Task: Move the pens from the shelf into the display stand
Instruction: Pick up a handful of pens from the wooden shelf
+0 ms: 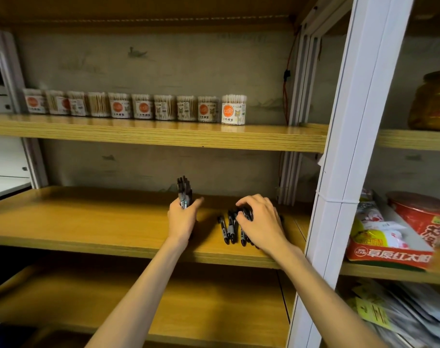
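Observation:
On the middle wooden shelf [88, 222], my left hand [182, 218] grips an upright bundle of dark pens [184, 189] that sticks up above my fist. To its right, several loose black pens [227, 228] lie flat on the shelf. My right hand [260, 222] rests over the right part of that pile, fingers curled around some of the pens and hiding them. No display stand is in view.
A row of cotton-swab boxes [234, 109] lines the upper shelf. A white upright post [339, 197] stands right of my right hand. Beyond it are food packets [389, 247], a red bowl [420, 212] and a jar [432, 101].

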The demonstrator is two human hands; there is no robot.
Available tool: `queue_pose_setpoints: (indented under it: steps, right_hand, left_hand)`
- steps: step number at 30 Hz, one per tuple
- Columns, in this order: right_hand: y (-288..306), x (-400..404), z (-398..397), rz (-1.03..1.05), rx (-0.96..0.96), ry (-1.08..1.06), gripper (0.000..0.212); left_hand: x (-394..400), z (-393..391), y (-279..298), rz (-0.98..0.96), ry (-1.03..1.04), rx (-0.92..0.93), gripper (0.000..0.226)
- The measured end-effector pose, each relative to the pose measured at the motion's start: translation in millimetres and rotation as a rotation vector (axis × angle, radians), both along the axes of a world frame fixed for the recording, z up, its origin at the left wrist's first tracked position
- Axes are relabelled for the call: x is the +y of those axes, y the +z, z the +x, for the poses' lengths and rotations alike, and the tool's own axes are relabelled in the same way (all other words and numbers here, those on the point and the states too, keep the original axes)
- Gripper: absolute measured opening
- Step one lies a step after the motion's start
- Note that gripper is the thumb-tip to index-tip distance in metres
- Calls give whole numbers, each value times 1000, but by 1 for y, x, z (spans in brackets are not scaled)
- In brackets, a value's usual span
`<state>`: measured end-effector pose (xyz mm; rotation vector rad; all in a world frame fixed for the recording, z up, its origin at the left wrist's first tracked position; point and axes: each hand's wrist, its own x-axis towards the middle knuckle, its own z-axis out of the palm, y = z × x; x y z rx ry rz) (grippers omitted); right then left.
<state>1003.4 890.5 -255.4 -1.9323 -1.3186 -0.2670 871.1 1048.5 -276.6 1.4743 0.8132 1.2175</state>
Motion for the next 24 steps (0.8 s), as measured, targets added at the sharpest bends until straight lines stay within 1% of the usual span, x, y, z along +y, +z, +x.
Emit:
queue_pose_setpoints:
  steps: [3, 7, 11, 15, 17, 21, 24]
  right_hand:
    - [-4, -5, -4, 3, 19, 2, 19]
    - [-1, -12, -15, -13, 37, 17, 20]
    - [6, -21, -27, 9, 7, 41, 20]
    - [11, -28, -44, 56, -18, 110, 17]
    - [13, -31, -51, 53, -12, 159, 18]
    - [11, -41, -60, 50, -30, 275, 19]
    - [5, -54, -66, 6, -83, 385, 20]
  left_hand:
    - [-3, -4, 0, -23, -76, 80, 30]
    - [-11, -10, 6, 38, -119, 176, 31]
    - [-22, -27, 6, 127, -70, 248, 32]
    - [-42, -52, 16, 196, 42, 350, 20]
    - [-55, -66, 20, 199, 84, 407, 19]
    - [-87, -94, 21, 150, 113, 475, 27]
    - [-124, -118, 18, 153, 211, 501, 32]
